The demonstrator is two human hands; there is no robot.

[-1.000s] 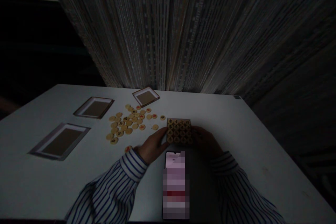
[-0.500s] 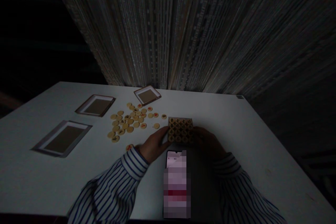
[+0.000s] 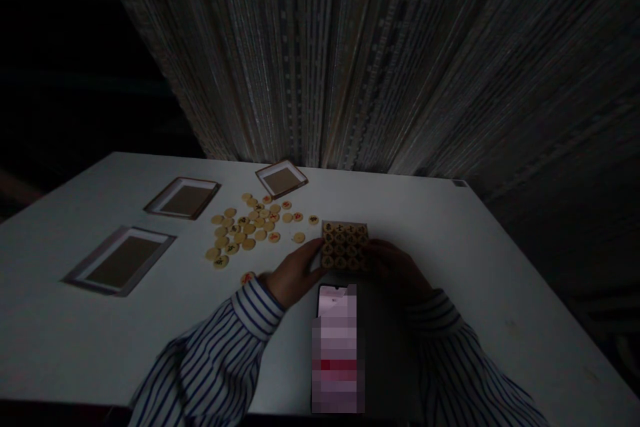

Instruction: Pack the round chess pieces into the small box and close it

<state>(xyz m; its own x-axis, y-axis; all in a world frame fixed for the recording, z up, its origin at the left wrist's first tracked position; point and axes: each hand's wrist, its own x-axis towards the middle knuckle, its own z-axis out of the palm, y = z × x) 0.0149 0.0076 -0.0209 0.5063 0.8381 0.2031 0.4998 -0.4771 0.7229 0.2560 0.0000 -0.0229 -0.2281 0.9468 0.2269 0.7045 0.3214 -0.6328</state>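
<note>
A small shallow box (image 3: 345,223) sits on the white table, filled with rows of round Chinese chess pieces (image 3: 341,250) with dark characters facing up. My left hand (image 3: 296,275) grips its left side, thumb at the near corner and fingers along the edge. At the opposite side, my right hand (image 3: 403,268) holds the box by its right edge; shadow hides part of those fingers. Left of the box lie many loose chess pieces (image 3: 249,244), some marked red, some dark, others blank side up. One red-marked piece (image 3: 247,277) is beside my left cuff.
Three shallow open trays or lids stand on the table (image 3: 450,247): one at the back (image 3: 281,179), one at the left (image 3: 183,199), one nearer (image 3: 120,261). A lit phone (image 3: 336,347) lies between my forearms. Behind the table hangs a striped string curtain (image 3: 340,67).
Both hands keep their hold on the box. The whole view shifts very slightly; no piece has visibly been moved.
</note>
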